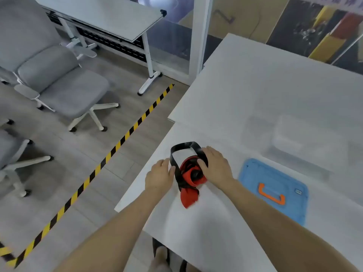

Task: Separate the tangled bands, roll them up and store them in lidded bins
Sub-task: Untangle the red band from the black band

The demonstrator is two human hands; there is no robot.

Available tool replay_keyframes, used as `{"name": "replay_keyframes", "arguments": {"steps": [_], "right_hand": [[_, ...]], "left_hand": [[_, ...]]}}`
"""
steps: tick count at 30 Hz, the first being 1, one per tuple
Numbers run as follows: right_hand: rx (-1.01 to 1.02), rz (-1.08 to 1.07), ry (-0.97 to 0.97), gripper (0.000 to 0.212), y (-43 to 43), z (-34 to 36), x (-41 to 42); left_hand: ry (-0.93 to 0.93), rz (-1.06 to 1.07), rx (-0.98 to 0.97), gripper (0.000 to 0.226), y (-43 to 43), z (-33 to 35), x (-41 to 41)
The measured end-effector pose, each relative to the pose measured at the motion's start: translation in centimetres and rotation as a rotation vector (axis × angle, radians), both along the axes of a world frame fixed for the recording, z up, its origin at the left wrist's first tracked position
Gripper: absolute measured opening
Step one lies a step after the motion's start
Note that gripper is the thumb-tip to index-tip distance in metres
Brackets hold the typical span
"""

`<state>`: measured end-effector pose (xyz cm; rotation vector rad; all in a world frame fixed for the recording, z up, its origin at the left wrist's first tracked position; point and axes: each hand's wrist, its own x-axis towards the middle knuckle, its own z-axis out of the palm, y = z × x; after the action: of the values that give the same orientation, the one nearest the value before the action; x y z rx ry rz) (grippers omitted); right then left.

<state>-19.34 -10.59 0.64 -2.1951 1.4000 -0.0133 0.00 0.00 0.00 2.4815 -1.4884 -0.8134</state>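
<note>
A black band point(183, 147) and a red band point(189, 195) lie tangled together near the left edge of the white table point(255, 85). The black one forms a loop on the far side, and the red one is bunched with a tail pointing toward me. My left hand point(160, 176) rests against the left side of the tangle, its thumb touching the black band. My right hand point(215, 167) lies over the right side, fingers on the black loop and thumb at the red bunch. A clear bin point(290, 138) stands at the right, and its blue lid point(275, 190) with an orange handle lies flat nearer me.
Grey office chairs point(64, 91) stand on the floor to the left, beyond a yellow-and-black tape line point(117, 146). Another white table point(110, 14) is at the far left. A glass partition with a white post point(198, 36) runs behind the work table.
</note>
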Motion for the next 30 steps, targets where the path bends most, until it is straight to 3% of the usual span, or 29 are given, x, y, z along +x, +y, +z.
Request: {"name": "replay_keyframes", "arguments": {"steps": [6, 12, 18, 22, 30], "right_hand": [[0.134, -0.183, -0.121, 0.048, -3.5, -2.5, 1.7], [0.187, -0.130, -0.143, 0.042, -2.1, -3.3, 1.3], [0.233, -0.202, -0.216, 0.047, 1.4, -3.0, -0.7], [0.331, -0.060, -0.203, 0.070, 3.6, -3.6, -2.3], [0.179, -0.221, -0.331, 0.024, 3.6, -2.9, -0.5]], "left_hand": [[0.176, 0.015, 0.039, 0.047, -3.8, -3.0, 2.1], [0.348, 0.023, 0.008, 0.050, -2.7, -4.9, 1.2], [0.535, 0.177, -0.011, 0.056, 0.0, -5.7, 0.5], [0.731, 0.227, 0.046, 0.058, 0.6, -5.8, -0.4], [1.033, 0.195, 0.021, 0.065, 1.6, -5.4, -0.3]]}}
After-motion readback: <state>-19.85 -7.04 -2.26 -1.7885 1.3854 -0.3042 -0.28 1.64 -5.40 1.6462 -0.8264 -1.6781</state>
